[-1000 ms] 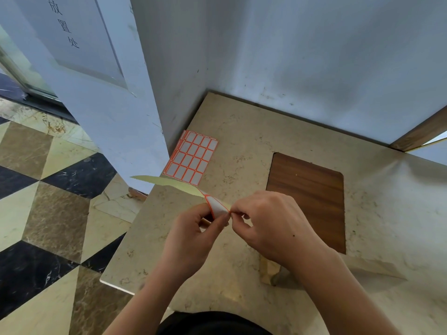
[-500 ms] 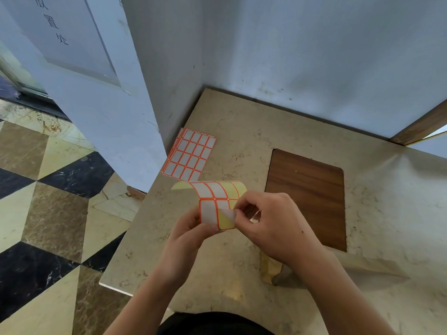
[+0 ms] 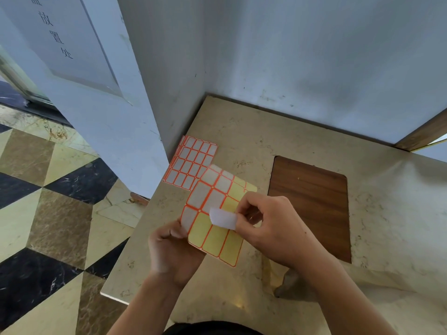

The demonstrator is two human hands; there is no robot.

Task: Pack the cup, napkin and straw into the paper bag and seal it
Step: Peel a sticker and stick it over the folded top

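My left hand (image 3: 173, 250) holds a sticker sheet (image 3: 215, 213) with orange-bordered labels by its lower left corner, above the marble table. Several of its cells show bare yellow backing. My right hand (image 3: 268, 228) pinches a white sticker (image 3: 223, 218) between thumb and forefinger, peeled up over the sheet's middle. A tan paper bag (image 3: 278, 276) lies on the table under my right forearm, mostly hidden. The cup, napkin and straw are not visible.
A stack of sticker sheets (image 3: 191, 163) lies on the beige marble table (image 3: 242, 131) near the white pillar (image 3: 116, 122). A brown wooden inlay (image 3: 312, 201) sits right of my hands. Walls bound the back; the table's left edge drops to a patterned floor.
The sticker sheet has been turned flat to face me. My right hand has peeled a white sticker up from it.
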